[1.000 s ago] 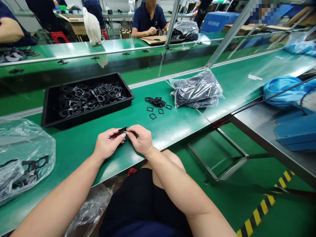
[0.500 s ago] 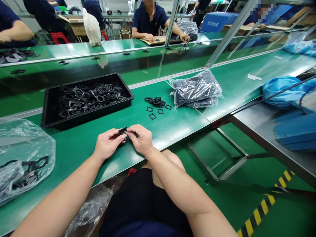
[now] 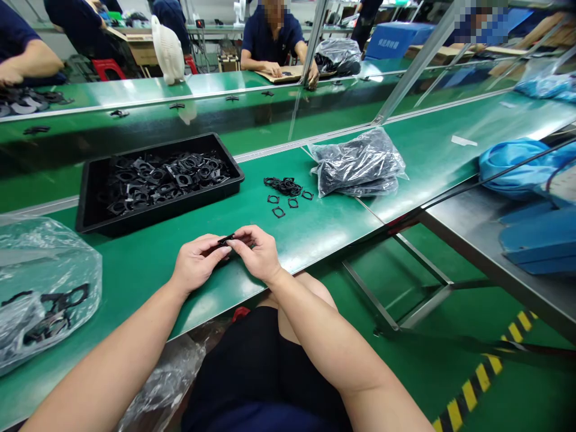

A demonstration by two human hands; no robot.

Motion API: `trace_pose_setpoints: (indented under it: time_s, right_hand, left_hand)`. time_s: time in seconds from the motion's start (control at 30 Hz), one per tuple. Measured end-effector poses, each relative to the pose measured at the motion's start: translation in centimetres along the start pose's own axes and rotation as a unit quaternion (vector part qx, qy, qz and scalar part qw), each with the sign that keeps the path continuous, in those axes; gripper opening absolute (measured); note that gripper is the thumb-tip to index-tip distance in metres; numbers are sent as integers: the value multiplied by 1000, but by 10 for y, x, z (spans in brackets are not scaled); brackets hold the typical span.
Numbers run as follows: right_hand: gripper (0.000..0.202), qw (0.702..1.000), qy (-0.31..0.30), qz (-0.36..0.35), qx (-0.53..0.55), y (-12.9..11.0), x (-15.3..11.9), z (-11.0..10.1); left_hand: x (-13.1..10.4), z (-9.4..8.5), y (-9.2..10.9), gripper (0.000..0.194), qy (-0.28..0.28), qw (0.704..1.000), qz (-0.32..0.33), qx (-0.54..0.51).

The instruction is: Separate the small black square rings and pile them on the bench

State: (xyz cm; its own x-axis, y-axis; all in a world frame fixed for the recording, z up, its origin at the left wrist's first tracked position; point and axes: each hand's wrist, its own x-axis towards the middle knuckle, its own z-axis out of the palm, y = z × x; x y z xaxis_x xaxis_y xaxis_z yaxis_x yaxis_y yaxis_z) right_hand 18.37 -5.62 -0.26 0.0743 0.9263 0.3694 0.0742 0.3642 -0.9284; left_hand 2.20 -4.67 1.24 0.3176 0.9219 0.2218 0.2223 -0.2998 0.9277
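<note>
Between my hands, just over the green bench near its front edge, is a small black plastic part (image 3: 226, 239). My left hand (image 3: 197, 262) pinches its left end between thumb and fingers. On its right end the thumb and fingers of my right hand (image 3: 257, 252) are closed. Fingers cover much of the part, so its full shape is hidden. Beyond my hands lies a small pile of thin black ring-shaped frames (image 3: 288, 186), with several loose ones nearer me. A black tray (image 3: 162, 216) at the left holds many black ring-shaped parts.
A clear bag (image 3: 49, 258) with black parts lies at the left. A stuffed plastic bag (image 3: 357, 165) sits right of the pile. Behind the bench runs a green belt (image 3: 202, 114) carrying spaced black parts. Across it a co-worker (image 3: 274, 42) sits. A metal table (image 3: 486, 252) stands right.
My right fingers and thumb have shifted slightly on the black part, and the part is tilted a little differently. Across the belt, the co-worker's hand has moved left.
</note>
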Motion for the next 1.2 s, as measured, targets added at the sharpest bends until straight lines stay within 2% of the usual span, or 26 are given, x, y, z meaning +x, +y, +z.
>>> trace_pose_setpoints:
  time_s: [0.1, 0.2, 0.37, 0.5, 0.6, 0.73, 0.9, 1.07, 1.2]
  right_hand:
    - [22, 994, -21, 67, 87, 1, 1, 0]
    - [24, 982, -58, 126, 127, 3, 4, -1]
    - [24, 978, -52, 149, 134, 6, 6, -2]
    - [19, 984, -55, 129, 112, 6, 4, -1]
    - [20, 992, -23, 94, 82, 5, 2, 0]
    - [15, 999, 19, -5, -25, 1, -1, 0]
    - [10, 989, 12, -103, -108, -1, -2, -1]
    - [10, 984, 4, -133, -118, -1, 0, -3]
    - [11, 985, -17, -114, -127, 0, 0, -3]
  left_hand:
    - [1, 0, 2, 14, -20, 1000, -14, 1]
    - [1, 3, 0, 16, -20, 998, -52, -29]
    - [2, 8, -4, 42, 58, 981, -128, -135]
    - [4, 8, -4, 43, 96, 973, -153, -141]
    - [5, 7, -4, 44, 117, 968, -157, -155]
    - [6, 7, -5, 41, 118, 968, -144, -170]
    - [4, 7, -5, 39, 99, 975, -129, -153]
    - [2, 8, -3, 39, 94, 976, -123, -154]
    - [1, 7, -4, 34, 87, 979, -110, -147]
